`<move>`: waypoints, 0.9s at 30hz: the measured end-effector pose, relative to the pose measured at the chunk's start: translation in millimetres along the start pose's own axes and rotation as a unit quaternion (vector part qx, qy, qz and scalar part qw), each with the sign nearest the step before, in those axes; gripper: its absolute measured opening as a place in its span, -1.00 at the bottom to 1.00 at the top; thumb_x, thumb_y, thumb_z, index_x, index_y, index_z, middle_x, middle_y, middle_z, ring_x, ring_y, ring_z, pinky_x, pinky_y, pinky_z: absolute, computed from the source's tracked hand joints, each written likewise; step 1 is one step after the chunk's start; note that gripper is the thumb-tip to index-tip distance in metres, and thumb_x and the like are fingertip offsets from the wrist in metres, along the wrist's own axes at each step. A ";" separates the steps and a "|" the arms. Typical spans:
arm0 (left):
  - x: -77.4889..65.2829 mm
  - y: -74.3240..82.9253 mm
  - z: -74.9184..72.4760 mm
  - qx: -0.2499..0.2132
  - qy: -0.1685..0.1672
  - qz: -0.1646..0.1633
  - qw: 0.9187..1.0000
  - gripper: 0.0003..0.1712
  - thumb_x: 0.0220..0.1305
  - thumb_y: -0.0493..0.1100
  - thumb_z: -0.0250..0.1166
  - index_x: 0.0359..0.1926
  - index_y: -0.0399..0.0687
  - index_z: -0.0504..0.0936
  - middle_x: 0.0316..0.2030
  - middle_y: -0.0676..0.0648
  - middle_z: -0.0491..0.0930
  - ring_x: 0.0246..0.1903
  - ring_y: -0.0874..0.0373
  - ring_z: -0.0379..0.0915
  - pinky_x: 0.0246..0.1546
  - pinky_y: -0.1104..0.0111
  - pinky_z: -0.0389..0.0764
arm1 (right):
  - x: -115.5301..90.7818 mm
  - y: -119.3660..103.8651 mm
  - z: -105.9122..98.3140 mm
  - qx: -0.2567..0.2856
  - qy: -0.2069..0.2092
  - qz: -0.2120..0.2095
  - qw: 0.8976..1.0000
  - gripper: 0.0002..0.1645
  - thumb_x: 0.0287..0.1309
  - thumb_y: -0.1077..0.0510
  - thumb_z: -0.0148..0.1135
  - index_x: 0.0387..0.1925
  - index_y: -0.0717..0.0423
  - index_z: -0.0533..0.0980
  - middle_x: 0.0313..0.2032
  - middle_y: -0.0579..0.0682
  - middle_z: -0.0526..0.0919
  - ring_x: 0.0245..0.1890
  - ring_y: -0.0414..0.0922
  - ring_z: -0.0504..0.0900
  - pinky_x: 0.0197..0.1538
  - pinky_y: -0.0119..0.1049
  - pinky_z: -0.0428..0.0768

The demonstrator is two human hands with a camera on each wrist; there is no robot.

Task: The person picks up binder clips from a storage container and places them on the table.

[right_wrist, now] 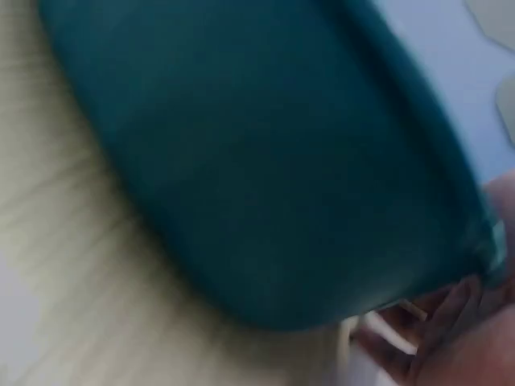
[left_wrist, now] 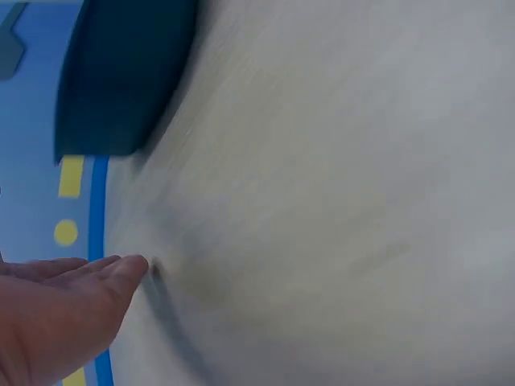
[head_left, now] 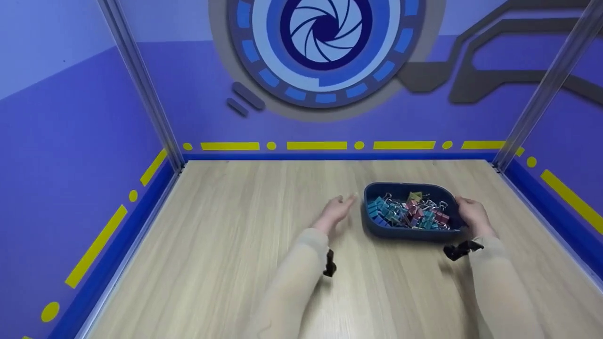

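Observation:
A dark blue plastic bin with rounded corners sits right of the middle of the table. Inside it lies a heap of binder clips in teal, blue, pink and yellow. My right hand grips the bin's right end by the rim; in the right wrist view the fingers curl beneath that edge. To the left of the bin, a small gap away, my left hand holds nothing. Its fingers are extended in the left wrist view, with the bin's side wall beyond them.
The wood-grain table is walled by blue panels with yellow markings, at the back and on both sides. Metal posts stand at the back corners. A black wrist strap piece hangs by the right sleeve.

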State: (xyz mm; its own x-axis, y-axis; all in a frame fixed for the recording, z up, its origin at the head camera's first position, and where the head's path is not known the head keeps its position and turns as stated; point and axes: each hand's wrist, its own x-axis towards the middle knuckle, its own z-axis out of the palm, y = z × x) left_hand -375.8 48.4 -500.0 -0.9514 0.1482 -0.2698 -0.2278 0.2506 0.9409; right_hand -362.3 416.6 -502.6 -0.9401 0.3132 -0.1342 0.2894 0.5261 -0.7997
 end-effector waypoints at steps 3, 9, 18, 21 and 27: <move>-1.5 0.7 18.6 -0.009 -0.022 0.015 1.000 -0.04 0.21 0.35 0.10 0.42 -0.16 0.12 0.39 -0.17 0.19 0.37 -0.03 0.11 0.33 0.14 0.18 | 2.4 6.2 6.4 0.062 0.010 0.016 0.998 -0.20 0.36 -0.22 -0.32 0.31 0.33 0.23 0.11 0.29 0.48 0.00 -0.06 0.49 0.07 -0.33 0.42; -3.1 5.2 33.9 -0.030 -0.051 0.052 0.997 -0.23 0.28 0.15 0.16 0.39 -0.12 0.21 0.36 -0.14 0.25 0.36 0.02 0.13 0.31 0.13 0.21 | -0.6 5.4 15.2 0.074 0.015 -0.004 0.997 -0.19 0.35 -0.23 -0.24 0.22 0.41 0.32 -0.20 0.12 0.64 -0.15 -0.15 0.55 0.00 -0.36 0.46; 4.8 -3.8 15.5 0.079 0.017 0.094 0.992 -0.55 0.39 -0.14 0.06 0.23 -0.21 0.44 0.17 -0.13 0.50 0.21 0.08 0.37 0.23 0.24 0.33 | -17.8 -13.1 44.1 -0.005 0.035 -0.063 0.997 -0.34 0.39 -0.10 -0.25 0.17 0.37 0.39 0.19 0.38 0.39 0.22 0.21 0.34 0.29 -0.01 0.23; 3.6 -7.2 1.5 0.096 0.032 0.102 0.990 -0.60 0.38 -0.22 0.04 0.18 -0.25 0.48 0.11 -0.16 0.55 0.14 0.09 0.41 0.20 0.24 0.36 | -24.7 -21.7 56.6 -0.006 0.041 -0.073 0.996 -0.38 0.39 -0.06 -0.22 0.14 0.35 0.43 0.19 0.36 0.40 0.23 0.22 0.35 0.29 0.00 0.23; -5.5 -19.2 -26.8 0.094 0.040 0.111 0.989 -0.64 0.35 -0.26 0.04 0.10 -0.28 0.54 0.02 -0.19 0.59 0.02 0.12 0.45 0.14 0.22 0.41 | -37.4 -35.8 82.1 0.013 0.057 -0.080 0.995 -0.43 0.39 -0.04 -0.19 0.04 0.34 0.50 0.12 0.32 0.48 0.17 0.18 0.41 0.25 -0.01 0.28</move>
State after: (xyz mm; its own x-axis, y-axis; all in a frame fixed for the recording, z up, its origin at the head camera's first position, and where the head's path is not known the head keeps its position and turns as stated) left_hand -371.8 17.1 -511.2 -0.9886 0.1457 -0.0375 0.0232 0.3942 0.9187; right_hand -352.2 321.2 -516.9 -0.9469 0.3155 0.0623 0.1314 0.5565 -0.8204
